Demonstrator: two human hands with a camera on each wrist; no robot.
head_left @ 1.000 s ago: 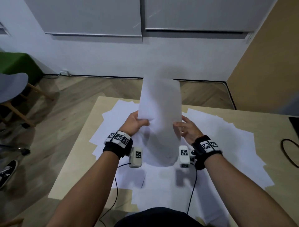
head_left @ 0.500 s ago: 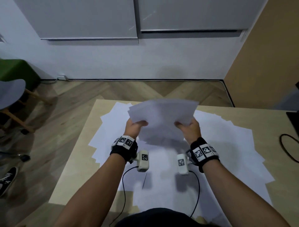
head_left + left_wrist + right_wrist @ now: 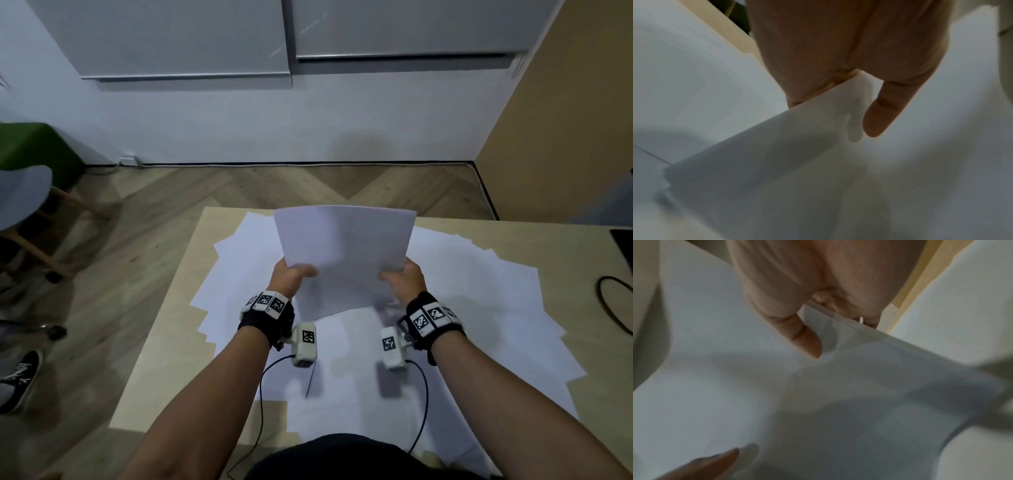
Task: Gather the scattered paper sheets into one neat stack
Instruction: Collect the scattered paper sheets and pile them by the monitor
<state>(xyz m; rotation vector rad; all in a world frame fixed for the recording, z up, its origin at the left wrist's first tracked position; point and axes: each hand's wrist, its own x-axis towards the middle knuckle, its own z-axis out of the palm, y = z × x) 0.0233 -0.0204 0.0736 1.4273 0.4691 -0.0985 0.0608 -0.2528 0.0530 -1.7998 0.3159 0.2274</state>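
A small bundle of white paper sheets (image 3: 344, 253) is held up above the table, tilted away from me. My left hand (image 3: 291, 275) grips its left edge, thumb on top, and my right hand (image 3: 400, 275) grips the right edge the same way. In the left wrist view the thumb (image 3: 879, 116) lies on the bundle (image 3: 797, 162) with the fingers under it. The right wrist view shows the thumb (image 3: 807, 340) pressed on the paper (image 3: 838, 394). Many more loose white sheets (image 3: 479, 308) lie spread and overlapping over the wooden table (image 3: 164, 342).
A black cable (image 3: 613, 305) loops on the table at the right, near a dark flat object (image 3: 623, 243) at the edge. A grey chair (image 3: 24, 198) and a shoe (image 3: 20, 380) are on the floor to the left. Wrist camera cables (image 3: 263, 394) hang below my forearms.
The bundle stood tall and upright a second ago; it has been turned to lie wide between both hands and lowered, then raised slightly and squared up.
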